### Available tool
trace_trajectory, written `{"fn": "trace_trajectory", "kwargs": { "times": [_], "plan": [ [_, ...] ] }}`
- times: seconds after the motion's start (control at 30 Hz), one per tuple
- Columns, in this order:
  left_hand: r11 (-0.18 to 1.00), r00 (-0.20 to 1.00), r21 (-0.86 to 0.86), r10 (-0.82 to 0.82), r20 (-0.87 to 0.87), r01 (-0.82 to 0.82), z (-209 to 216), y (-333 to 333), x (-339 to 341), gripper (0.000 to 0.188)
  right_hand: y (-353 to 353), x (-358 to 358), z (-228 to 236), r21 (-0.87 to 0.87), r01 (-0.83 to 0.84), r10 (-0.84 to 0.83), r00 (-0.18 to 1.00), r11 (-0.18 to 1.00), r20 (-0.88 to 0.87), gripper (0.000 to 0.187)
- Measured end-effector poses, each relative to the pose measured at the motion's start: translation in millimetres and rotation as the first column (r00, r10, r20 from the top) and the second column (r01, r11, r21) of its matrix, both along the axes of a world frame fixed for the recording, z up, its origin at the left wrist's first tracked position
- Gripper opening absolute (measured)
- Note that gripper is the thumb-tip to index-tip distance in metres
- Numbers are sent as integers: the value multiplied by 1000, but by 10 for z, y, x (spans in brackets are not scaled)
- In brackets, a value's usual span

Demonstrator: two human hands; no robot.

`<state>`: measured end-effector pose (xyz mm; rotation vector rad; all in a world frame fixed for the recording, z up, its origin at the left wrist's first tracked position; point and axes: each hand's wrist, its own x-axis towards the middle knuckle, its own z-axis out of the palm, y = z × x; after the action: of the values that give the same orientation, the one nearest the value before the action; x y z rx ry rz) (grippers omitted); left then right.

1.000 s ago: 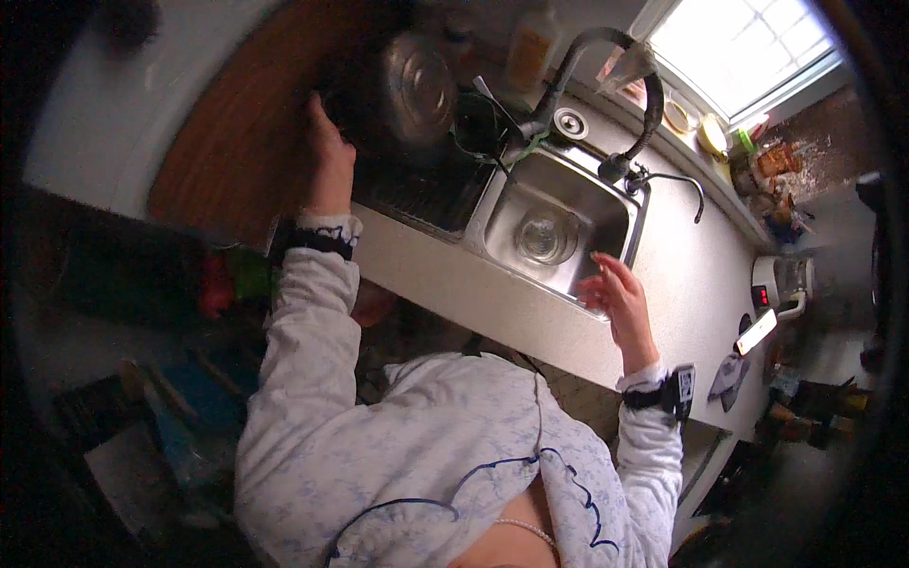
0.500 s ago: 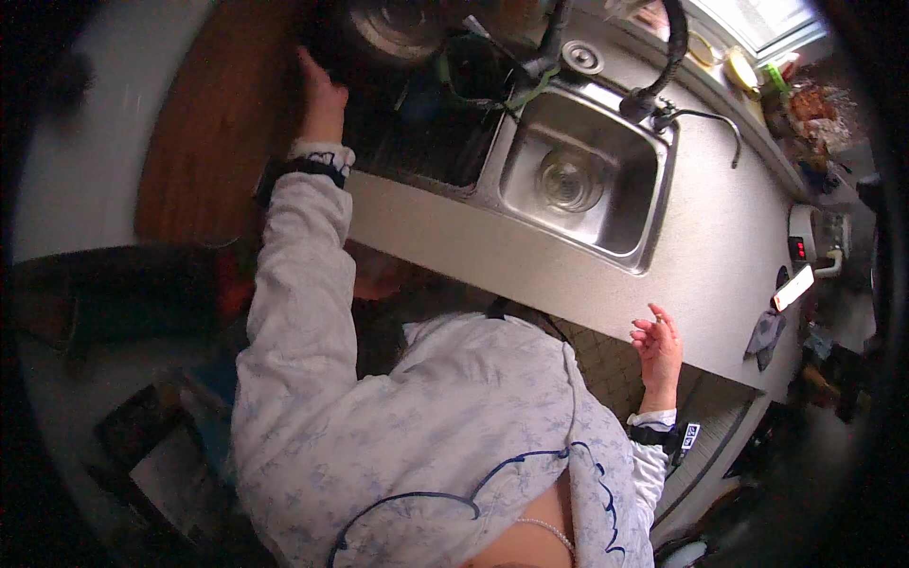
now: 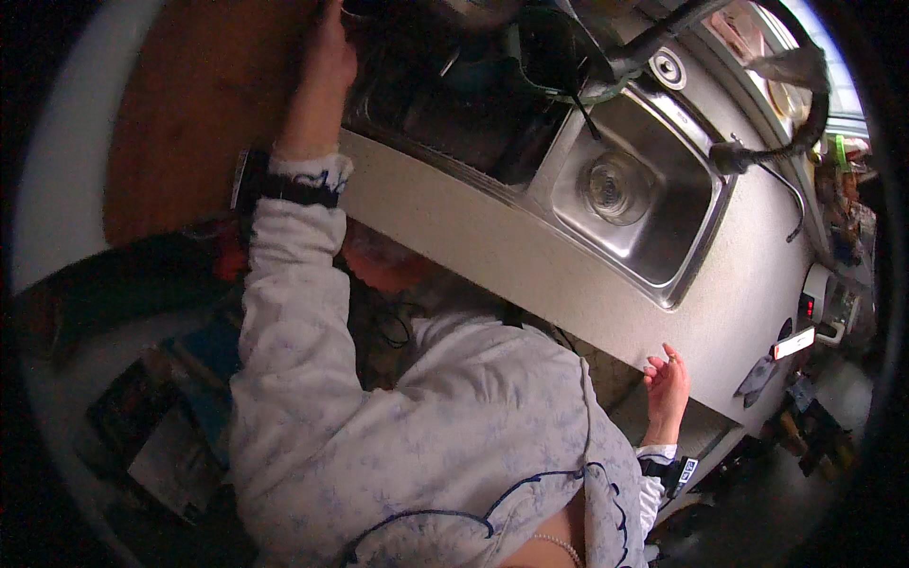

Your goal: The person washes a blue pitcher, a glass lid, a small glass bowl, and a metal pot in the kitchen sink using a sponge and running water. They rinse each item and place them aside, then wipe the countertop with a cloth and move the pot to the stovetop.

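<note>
My left arm reaches far forward over the left side of the counter. At the upper edge, my left hand (image 3: 331, 62) is beside dark, round cookware (image 3: 473, 11); its fingers are blurred and partly out of view, so a grip cannot be made out. Low on the right, my right hand (image 3: 668, 383) hovers near the counter's front edge, empty, its fingers loosely bent and apart. A steel sink (image 3: 677, 241) with a round, shiny piece (image 3: 617, 187) at its bottom lies between the hands. Left of it is a dark, shadowed basin or rack (image 3: 445, 133).
A black faucet (image 3: 772, 156) arches over the sink's far right. Behind the sink sits a round metal strainer (image 3: 668, 68). A dark item with a greenish rim (image 3: 559, 62) stands left of the faucet. A white phone-like slab (image 3: 793, 343) and a grey cloth (image 3: 755, 381) lie rightward.
My view has swung, so the sink and faucet sit farther right and lower. My left hand now reaches closer to the upper edge. My right hand keeps its loose, empty pose.
</note>
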<state>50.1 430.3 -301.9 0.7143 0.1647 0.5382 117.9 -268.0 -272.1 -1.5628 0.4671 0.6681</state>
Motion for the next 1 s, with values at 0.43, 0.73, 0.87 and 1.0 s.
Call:
{"fn": "trace_trajectory", "kwargs": {
  "times": [0.43, 0.73, 0.87, 1.0],
  "plan": [
    [681, 672, 623, 669, -317, -385, 111, -1435, -503, 46, -1, -226, -57, -209, 114, -164, 956, 971, -242, 32],
    [581, 707, 770, 660, -255, -264, -64, -1529, -579, 47, 133, -190, -126, -287, 61, -158, 931, 956, -329, 29],
    [605, 574, 756, 721, -387, -250, -209, -1478, -711, 47, 220, -123, -115, -283, 98, -191, 927, 954, -324, 23],
    [681, 648, 709, 626, -434, -182, -213, -1356, -872, 46, 68, -93, -147, -203, 181, -228, 944, 962, -238, 11]
  ]
}}
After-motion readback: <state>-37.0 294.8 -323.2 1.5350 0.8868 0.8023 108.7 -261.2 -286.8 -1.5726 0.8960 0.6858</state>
